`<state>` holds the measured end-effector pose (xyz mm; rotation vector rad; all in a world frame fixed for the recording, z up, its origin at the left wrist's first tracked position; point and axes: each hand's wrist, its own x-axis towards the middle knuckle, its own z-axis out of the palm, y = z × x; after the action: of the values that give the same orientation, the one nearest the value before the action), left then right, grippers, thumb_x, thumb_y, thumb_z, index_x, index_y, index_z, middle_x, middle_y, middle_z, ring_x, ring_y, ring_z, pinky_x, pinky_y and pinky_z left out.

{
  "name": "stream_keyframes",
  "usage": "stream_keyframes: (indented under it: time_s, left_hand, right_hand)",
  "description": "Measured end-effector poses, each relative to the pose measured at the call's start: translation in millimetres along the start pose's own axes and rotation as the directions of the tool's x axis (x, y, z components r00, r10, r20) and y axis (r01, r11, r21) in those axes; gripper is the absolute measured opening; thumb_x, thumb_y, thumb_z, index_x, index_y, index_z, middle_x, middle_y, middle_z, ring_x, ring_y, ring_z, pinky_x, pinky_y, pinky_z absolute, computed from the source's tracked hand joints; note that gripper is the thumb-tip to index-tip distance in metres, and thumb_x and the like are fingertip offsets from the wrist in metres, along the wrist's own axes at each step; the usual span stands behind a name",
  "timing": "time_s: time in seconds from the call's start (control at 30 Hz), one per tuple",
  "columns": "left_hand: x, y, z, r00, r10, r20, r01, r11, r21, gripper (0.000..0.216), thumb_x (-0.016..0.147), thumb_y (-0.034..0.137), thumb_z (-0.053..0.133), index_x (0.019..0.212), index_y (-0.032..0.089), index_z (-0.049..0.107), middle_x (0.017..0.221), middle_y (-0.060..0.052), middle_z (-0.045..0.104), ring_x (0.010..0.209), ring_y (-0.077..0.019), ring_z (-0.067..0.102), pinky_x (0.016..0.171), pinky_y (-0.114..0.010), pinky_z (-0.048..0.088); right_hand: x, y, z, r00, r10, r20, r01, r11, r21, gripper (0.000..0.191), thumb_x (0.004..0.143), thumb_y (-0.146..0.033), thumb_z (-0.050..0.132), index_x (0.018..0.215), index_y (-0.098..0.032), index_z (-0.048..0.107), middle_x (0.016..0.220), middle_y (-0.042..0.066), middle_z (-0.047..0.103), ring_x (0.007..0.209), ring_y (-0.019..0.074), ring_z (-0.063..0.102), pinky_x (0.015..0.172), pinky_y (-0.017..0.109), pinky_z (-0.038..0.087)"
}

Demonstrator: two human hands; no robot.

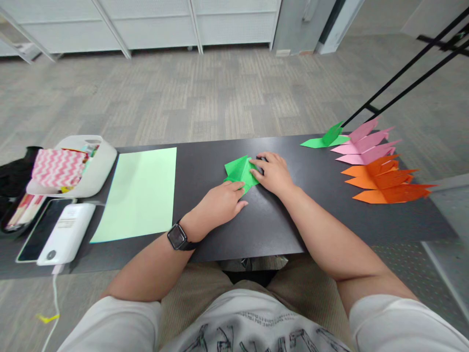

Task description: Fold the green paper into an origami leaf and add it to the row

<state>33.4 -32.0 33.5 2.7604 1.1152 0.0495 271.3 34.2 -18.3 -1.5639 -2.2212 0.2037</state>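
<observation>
A partly folded sheet of bright green origami paper [240,169] lies on the dark table in front of me, with pointed flaps spread out. My left hand [223,203] holds its lower edge down against the tabletop, fingers together and thumb off to the side. At the right edge of the paper, my right hand [273,173] grips it with curled fingers and thumb. Some of the folds are hidden beneath my fingers.
Finished paper pieces stand at the right: a green one [328,137], pink ones [366,143] and orange ones [384,180]. To the left lie a pale green sheet [141,193], a white power bank [67,233], a phone [38,234] and a white basket [104,164].
</observation>
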Motion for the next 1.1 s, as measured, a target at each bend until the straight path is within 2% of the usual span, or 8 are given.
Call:
stream_keyframes:
  time_s: [0.13, 0.3, 0.4, 0.57, 0.77, 0.97, 1.1]
  left_hand:
    - [0, 0, 0, 1.000, -0.001, 0.003, 0.001, 1.000, -0.004, 0.035, 0.109, 0.038, 0.061, 0.131, 0.014, 0.075, 0.142, -0.016, 0.072, 0.128, -0.0306, 0.068, 0.113, -0.044, 0.055]
    - [0, -1, 0, 1.000, 0.000, 0.006, 0.000, 1.000, -0.009, 0.037, 0.109, 0.040, 0.061, 0.132, 0.013, 0.074, 0.144, -0.015, 0.071, 0.131, -0.0310, 0.068, 0.113, -0.043, 0.055]
    - [0, -2, -1, 1.000, 0.000, 0.014, 0.000, 1.000, -0.016, 0.040, 0.110, 0.041, 0.059, 0.135, 0.013, 0.073, 0.147, -0.015, 0.070, 0.132, -0.0309, 0.067, 0.114, -0.043, 0.055]
    - [1, -2, -1, 1.000, -0.002, 0.019, 0.002, 1.000, -0.023, 0.042, 0.111, 0.041, 0.058, 0.138, 0.012, 0.072, 0.148, -0.015, 0.070, 0.134, -0.0310, 0.066, 0.116, -0.043, 0.054]
    - [-1, -3, -1, 1.000, 0.001, -0.001, -0.001, 0.999, -0.032, 0.040, 0.110, 0.040, 0.058, 0.137, 0.014, 0.072, 0.149, -0.015, 0.069, 0.134, -0.0310, 0.066, 0.117, -0.045, 0.052]
    - [-1, -1, 0, 1.000, 0.002, -0.003, -0.002, 0.999, -0.040, 0.049, 0.110, 0.041, 0.060, 0.150, 0.013, 0.063, 0.153, -0.016, 0.064, 0.139, -0.0334, 0.061, 0.121, -0.048, 0.050]
    - [0, 0, 1, 0.999, -0.002, -0.050, 0.000, 0.998, -0.059, 0.047, 0.108, 0.038, 0.062, 0.149, 0.016, 0.061, 0.153, -0.019, 0.058, 0.138, -0.0349, 0.059, 0.118, -0.053, 0.052]
  right_hand:
    - [3, -1, -3, 0.999, -0.039, -0.037, 0.040, 0.999, 0.030, 0.033, 0.098, -0.035, 0.074, 0.130, -0.029, 0.081, 0.141, 0.011, 0.071, 0.132, 0.0376, 0.059, 0.112, 0.058, 0.045]
    - [8, 1, -10, 0.981, -0.189, 0.052, 0.183, 0.978, 0.098, 0.018, 0.101, -0.025, 0.070, 0.110, -0.029, 0.086, 0.123, 0.006, 0.082, 0.121, 0.0319, 0.068, 0.109, 0.054, 0.046]
    - [6, 4, -14, 0.974, -0.209, 0.085, 0.198, 0.973, 0.120, 0.019, 0.099, -0.029, 0.075, 0.115, -0.029, 0.085, 0.128, 0.006, 0.081, 0.124, 0.0328, 0.069, 0.112, 0.056, 0.044]
    - [-1, 9, -20, 0.956, -0.243, 0.167, 0.222, 0.966, 0.133, 0.035, 0.096, -0.039, 0.079, 0.131, -0.033, 0.080, 0.142, 0.006, 0.075, 0.134, 0.0354, 0.063, 0.118, 0.062, 0.039]
    - [-3, 7, -25, 0.943, -0.242, 0.227, 0.215, 0.967, 0.137, 0.044, 0.095, -0.039, 0.078, 0.139, -0.034, 0.075, 0.148, 0.007, 0.070, 0.141, 0.0364, 0.058, 0.124, 0.067, 0.034]
    - [-4, 8, -27, 0.940, -0.255, 0.228, 0.218, 0.960, 0.174, 0.046, 0.095, -0.036, 0.075, 0.141, -0.034, 0.074, 0.149, 0.007, 0.069, 0.142, 0.0360, 0.057, 0.125, 0.069, 0.034]
    - [-5, 6, -27, 0.948, -0.241, 0.206, 0.199, 0.958, 0.208, 0.038, 0.103, -0.033, 0.062, 0.139, -0.033, 0.074, 0.147, 0.008, 0.071, 0.141, 0.0345, 0.059, 0.125, 0.072, 0.033]
